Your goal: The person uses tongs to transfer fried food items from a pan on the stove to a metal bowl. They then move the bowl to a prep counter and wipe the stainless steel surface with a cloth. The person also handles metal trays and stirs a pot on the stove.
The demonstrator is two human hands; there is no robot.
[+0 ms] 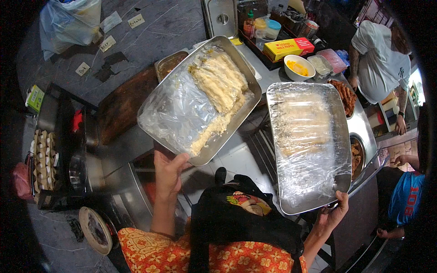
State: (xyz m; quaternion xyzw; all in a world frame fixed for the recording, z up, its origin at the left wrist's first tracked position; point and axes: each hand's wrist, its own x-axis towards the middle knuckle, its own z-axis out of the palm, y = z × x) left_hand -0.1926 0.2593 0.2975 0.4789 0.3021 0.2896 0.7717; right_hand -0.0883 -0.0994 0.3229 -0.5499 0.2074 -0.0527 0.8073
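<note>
My left hand (169, 172) grips the near edge of a rectangular metal tray (223, 139), thumb over the rim. Inside that tray, clear plastic (175, 107) covers one side, and pale yellow, breaded-looking pieces (221, 84) lie in rows on the other, with loose crumbs along them. A second metal tray (339, 136) is in my right hand (334, 211), held at its near right corner. Plastic wrap (305, 177) stretches over this one, and pale rows of food (302, 123) show through it. Both trays are tilted, side by side, apart from each other.
A wooden board (125, 100) and a shallow pan (170, 63) lie beyond the left tray. At the back right are a wax paper box (284, 48) and a white bowl (299, 68). Egg trays (44, 159) stand far left. Two people (382, 61) are at the right.
</note>
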